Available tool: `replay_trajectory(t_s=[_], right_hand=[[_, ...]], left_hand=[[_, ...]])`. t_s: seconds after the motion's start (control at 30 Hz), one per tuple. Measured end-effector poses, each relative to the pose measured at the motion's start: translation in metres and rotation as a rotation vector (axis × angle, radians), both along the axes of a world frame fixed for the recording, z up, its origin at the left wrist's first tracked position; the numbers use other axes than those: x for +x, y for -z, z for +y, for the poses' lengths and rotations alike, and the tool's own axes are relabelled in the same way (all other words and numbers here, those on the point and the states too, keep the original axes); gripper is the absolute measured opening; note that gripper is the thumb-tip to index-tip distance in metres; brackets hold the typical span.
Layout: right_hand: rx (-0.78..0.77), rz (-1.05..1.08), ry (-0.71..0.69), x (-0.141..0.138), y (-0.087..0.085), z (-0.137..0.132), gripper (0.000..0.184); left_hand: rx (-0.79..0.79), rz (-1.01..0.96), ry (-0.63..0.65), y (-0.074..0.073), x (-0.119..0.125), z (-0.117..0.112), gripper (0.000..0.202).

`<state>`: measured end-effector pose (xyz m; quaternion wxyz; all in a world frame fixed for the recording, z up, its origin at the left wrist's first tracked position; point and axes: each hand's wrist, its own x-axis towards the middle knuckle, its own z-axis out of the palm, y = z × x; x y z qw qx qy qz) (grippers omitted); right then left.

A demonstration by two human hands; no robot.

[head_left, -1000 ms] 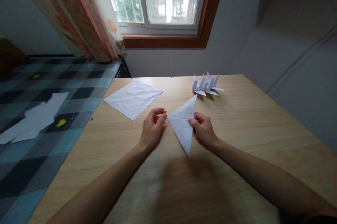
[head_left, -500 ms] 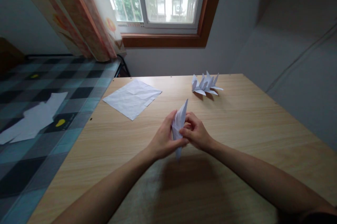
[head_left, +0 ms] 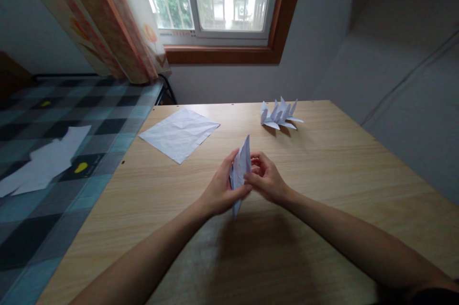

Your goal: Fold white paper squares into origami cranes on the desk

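- Pale wood-grain bench (head_left: 344, 180) carries the work. Clock centred on the paper in hand: window (head_left: 229, 4) at 12, curtain (head_left: 125, 37) between 10 and 11, checked bed (head_left: 25, 238) at 9 with loose white papers (head_left: 48, 164) on it.
- Folded paper (head_left: 244, 161): at centre, upright and edge-on, above the bench in both hands.
- Left hand (head_left: 223, 190): fingers wrapped around its left side, thumb across the lower part.
- Right hand (head_left: 267, 180): thumb and fingers drawn narrow, apparently pinching the right edge; exact contact behind it hidden.
- Flat sheet (head_left: 179, 135), creased, at 10. Cluster of folded pieces (head_left: 281, 116), points up, between 1 and 2.
- Step in hand, my read: handling a fold along that edge.
- Next move calls for a steady left grip, edges lined up, light right-hand pressure; thin paper could crumple.
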<state>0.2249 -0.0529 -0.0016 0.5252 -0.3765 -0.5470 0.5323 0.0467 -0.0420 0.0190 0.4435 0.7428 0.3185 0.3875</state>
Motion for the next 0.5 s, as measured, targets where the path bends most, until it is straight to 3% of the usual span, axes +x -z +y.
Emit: replay_trajectory(t_s=[0.1,0.23,0.4,0.5], right_hand=[[0.056,-0.056,0.062,-0.002,-0.004,-0.002,0.041],[0.081,-0.112,0.188,-0.008,-0.006,-0.004,0.034],[0.011,-0.234,0.322,-0.012,-0.007,-0.007,0.064],[0.008,-0.317,0.337,-0.010,-0.008,-0.007,0.065]], left_hand=[[0.031,0.053,-0.011,0.002,-0.001,0.000,0.088],[0.170,0.268,-0.004,0.001,-0.001,-0.004,0.093],[0.290,0.420,0.108,0.001,-0.001,-0.006,0.103],[0.290,0.395,0.091,0.003,-0.001,-0.006,0.096]])
